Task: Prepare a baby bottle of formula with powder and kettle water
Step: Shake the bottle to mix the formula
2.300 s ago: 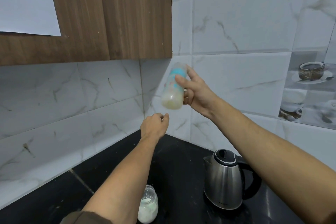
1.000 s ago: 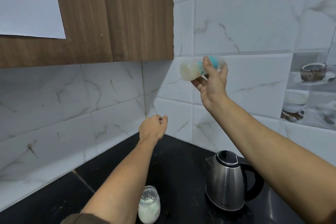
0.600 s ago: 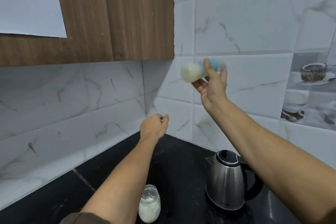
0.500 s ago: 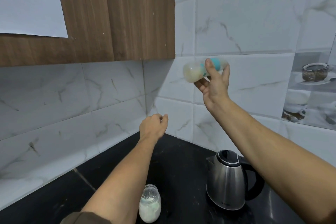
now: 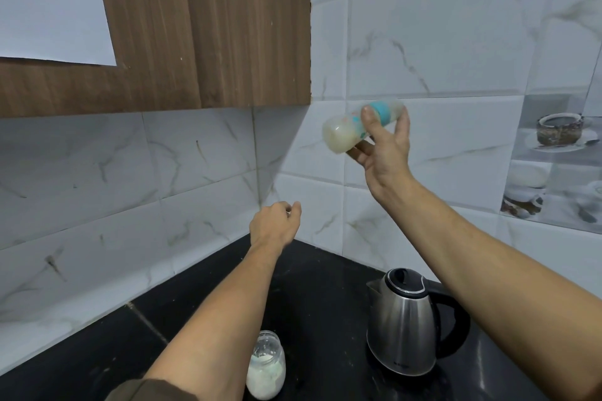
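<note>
Bottle (image 5: 338, 133) is pinched in my right hand (image 5: 386, 153), up by the wall tiles (image 5: 456, 52), lying nearly sideways with its base left and teal end right. Left hand (image 5: 275, 225) is lower, well apart, fingers curled; can't tell if it's holding anything. Looks like a 1-hand shake.

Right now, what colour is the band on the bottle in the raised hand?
Turquoise, on the bottle in the right hand; the head view shows it.

Bottle (image 5: 338, 135) blurred — part behind right hand (image 5: 386, 156), kettle (image 5: 404, 325) handle half-hidden
</note>
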Tool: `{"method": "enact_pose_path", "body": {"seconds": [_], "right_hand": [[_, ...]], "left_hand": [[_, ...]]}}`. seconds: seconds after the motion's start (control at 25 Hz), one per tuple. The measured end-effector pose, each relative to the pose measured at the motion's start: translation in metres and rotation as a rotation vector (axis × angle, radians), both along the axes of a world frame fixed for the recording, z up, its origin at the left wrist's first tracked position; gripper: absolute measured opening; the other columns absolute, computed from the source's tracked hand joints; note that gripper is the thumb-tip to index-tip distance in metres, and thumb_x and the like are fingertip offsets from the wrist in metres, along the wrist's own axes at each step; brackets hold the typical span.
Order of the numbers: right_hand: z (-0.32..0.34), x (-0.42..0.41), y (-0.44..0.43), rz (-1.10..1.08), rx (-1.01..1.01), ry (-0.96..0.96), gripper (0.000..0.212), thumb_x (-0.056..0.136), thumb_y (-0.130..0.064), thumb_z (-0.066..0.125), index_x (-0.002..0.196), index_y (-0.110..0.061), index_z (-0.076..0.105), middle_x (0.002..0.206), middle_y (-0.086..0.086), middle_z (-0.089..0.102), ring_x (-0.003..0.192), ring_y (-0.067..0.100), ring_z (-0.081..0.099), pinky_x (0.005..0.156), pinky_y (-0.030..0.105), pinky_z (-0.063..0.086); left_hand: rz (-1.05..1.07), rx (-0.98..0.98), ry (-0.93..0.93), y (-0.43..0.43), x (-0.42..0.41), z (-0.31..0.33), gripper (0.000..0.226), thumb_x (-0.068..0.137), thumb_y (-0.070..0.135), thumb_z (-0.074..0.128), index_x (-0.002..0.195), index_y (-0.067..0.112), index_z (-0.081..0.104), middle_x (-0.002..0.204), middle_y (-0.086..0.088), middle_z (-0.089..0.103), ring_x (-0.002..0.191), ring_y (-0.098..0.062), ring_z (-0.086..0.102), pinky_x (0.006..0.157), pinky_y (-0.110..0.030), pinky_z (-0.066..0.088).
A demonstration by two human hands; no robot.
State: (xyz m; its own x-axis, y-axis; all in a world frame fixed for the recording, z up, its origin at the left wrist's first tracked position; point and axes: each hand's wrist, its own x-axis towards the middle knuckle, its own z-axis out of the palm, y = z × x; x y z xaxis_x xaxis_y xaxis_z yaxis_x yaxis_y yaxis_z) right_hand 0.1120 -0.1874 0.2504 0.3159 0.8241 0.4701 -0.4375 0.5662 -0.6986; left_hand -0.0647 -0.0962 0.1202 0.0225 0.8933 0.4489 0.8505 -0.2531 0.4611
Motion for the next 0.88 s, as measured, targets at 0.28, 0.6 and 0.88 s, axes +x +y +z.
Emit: {"method": "enact_pose_path", "body": {"seconds": [0.28, 0.6, 0.88], "right_hand": [[-0.01, -0.009, -0.017, 0.204, 0.003, -0.647, 0.085, 0.089, -0.011, 0.08, 0.157, -0.04, 0.037, 0.12, 0.017, 0.074, 0.104, 0.029, 0.076, 0.073, 0.04, 0.062], [-0.003, -0.009, -0.004, 0.11, -0.002, -0.18, 0.08, 0.094, -0.021, 0.078, 0.159, -0.035, 0.034, 0.129, 0.014, 0.065, 0.099, 0.033, 0.076, 0.072, 0.038, 0.063], [-0.013, -0.011, -0.001, 0.043, -0.026, -0.096, 0.081, 0.093, -0.021, 0.08, 0.159, -0.034, 0.036, 0.136, 0.017, 0.066, 0.1, 0.031, 0.077, 0.074, 0.04, 0.063]], "left_hand": [[-0.007, 0.003, 0.031, -0.003, 0.007, 0.002, 0.038, 0.106, 0.043, 0.041, 0.085, 0.018, 0.06, 0.074, 0.001, 0.061, 0.076, -0.023, 0.061, 0.067, -0.033, 0.046], [0.004, 0.0, 0.002, 0.002, -0.001, 0.0, 0.052, 0.106, 0.053, 0.034, 0.084, 0.018, 0.066, 0.072, 0.002, 0.064, 0.076, -0.024, 0.064, 0.069, -0.035, 0.051], [-0.004, 0.013, 0.005, -0.002, 0.0, -0.002, 0.052, 0.107, 0.054, 0.034, 0.087, 0.017, 0.066, 0.075, 0.001, 0.067, 0.076, -0.023, 0.063, 0.069, -0.034, 0.049]]}}
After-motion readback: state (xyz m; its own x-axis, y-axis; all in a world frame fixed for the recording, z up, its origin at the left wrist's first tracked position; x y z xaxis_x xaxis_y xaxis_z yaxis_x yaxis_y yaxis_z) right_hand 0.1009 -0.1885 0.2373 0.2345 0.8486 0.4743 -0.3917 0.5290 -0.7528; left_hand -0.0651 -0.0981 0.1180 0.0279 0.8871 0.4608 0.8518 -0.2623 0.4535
